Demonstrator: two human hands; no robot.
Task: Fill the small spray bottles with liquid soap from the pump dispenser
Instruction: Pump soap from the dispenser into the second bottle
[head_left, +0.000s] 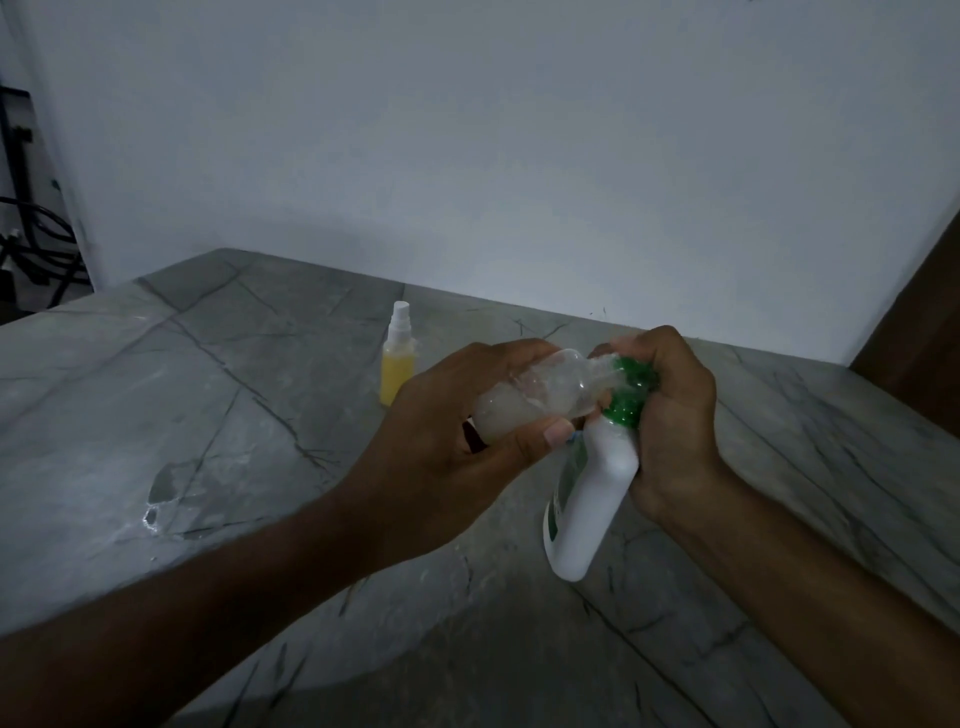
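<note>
A: Where's the clear spray bottle (524, 397) rn?

B: Left hand (441, 431) is gripping it, fingers curled round its body, thumb underneath, holding it up off the counter (208, 395). It's lying nearly sideways; long axis is running left-to-right, base toward the left palm, open neck pointing right and slightly up.

A: And the pump dispenser (592, 493)?

B: Right hand (670, 415) is clamping over the green pump head (628, 395), fingers curled tight round it. White body is hanging down toward the camera, long axis tilted, top leaning away-right.

A: So what's the next move turning on?

B: Neck-to-nozzle lineup. The neck is sitting right at the right-hand fingers, touching or nearly; can't tell if the nozzle's inside. Right hand's nearer the pump, so probably it'd be pressing.

A: The other bottle?

B: Yellow-filled spray bottle (399, 358) is standing upright, capped, beyond the left fingers.
</note>
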